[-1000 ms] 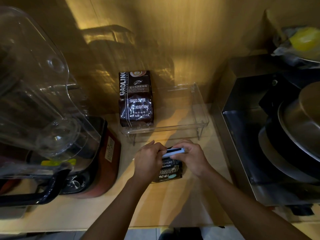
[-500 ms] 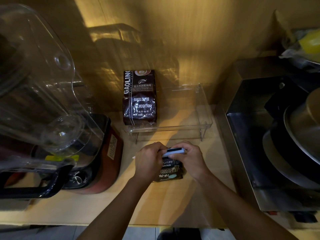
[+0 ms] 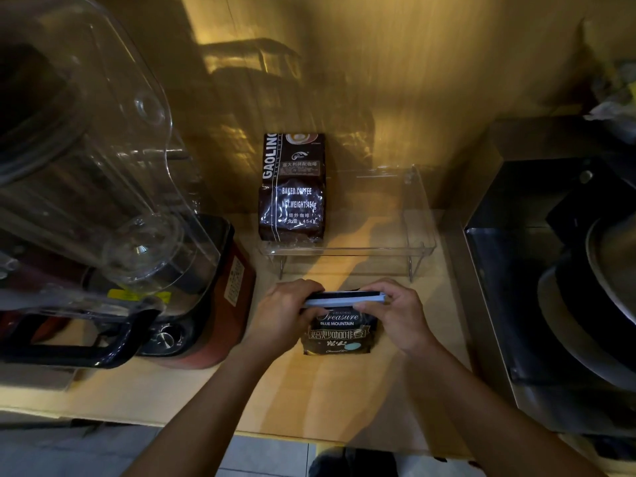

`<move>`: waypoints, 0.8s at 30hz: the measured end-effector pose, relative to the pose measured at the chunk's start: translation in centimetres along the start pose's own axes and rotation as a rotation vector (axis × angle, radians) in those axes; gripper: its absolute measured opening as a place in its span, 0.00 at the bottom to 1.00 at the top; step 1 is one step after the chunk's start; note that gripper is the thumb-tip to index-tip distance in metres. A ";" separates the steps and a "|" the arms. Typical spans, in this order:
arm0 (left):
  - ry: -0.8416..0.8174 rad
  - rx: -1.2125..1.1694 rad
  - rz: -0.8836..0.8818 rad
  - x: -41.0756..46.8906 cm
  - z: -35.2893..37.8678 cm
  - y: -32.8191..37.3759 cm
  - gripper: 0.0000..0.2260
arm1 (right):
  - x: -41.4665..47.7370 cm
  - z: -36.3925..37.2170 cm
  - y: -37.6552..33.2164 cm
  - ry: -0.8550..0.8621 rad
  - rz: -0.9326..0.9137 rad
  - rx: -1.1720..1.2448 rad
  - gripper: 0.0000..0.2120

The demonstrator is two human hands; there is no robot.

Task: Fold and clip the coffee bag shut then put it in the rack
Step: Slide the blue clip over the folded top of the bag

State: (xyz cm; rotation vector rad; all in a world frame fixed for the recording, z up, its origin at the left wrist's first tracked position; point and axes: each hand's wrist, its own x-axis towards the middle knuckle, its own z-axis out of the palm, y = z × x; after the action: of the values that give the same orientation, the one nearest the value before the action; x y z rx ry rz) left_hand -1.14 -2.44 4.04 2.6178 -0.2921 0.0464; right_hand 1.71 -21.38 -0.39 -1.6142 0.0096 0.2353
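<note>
A: What's different from a second ago?

B: Very little. Both hands have stayed on the clip (image 3: 344, 299), the pale bar along the folded top of the bag (image 3: 339, 333). The left hand (image 3: 287, 316) has closed more over the clip's left end, and the right hand (image 3: 395, 313) is pinching the right end as before. The bag hasn't shifted on the counter (image 3: 344, 401).

A: So how are the fingers set?

B: Narrow on both sides. Each hand has its thumb below the clip and its fingers curled over the top, so they grip the clip and the fold together. Neither hand is spread.

A: Is the clip snapped shut?

B: I can't tell. It lies flat and straight along the fold, which suggests the hands are pressing it home, but the catch is hidden under the fingers.

A: Where's the bag against the rack?

B: It stands near the middle of the counter, just in front of the clear rack (image 3: 418, 215), apart from it. The rack sits by the counter's back edge and holds another coffee bag (image 3: 292, 191) at its left end, with the right part free.

A: What does that mean for the job?

B: I'd judge the folding done and the clipping nearly finished. The move into the rack is yet to come.
</note>
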 end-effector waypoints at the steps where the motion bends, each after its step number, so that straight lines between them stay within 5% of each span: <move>1: 0.006 0.024 0.007 -0.1 0.0 -0.1 0.11 | 0.0 0.0 0.0 -0.006 0.000 -0.006 0.14; 16: -0.085 0.179 0.134 1.9 1.3 2.3 0.10 | 0.2 0.4 -0.3 -0.020 -0.112 -0.155 0.15; 24: -0.072 0.180 0.137 1.9 1.5 2.3 0.08 | 0.0 -0.3 -0.8 -0.059 -0.270 -0.525 0.09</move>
State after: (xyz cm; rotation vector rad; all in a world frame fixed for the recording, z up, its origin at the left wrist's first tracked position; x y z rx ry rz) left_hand 0.22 -5.48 4.04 2.7771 -0.5147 0.0263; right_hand 1.88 -21.60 0.44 -2.1050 -0.3380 0.0764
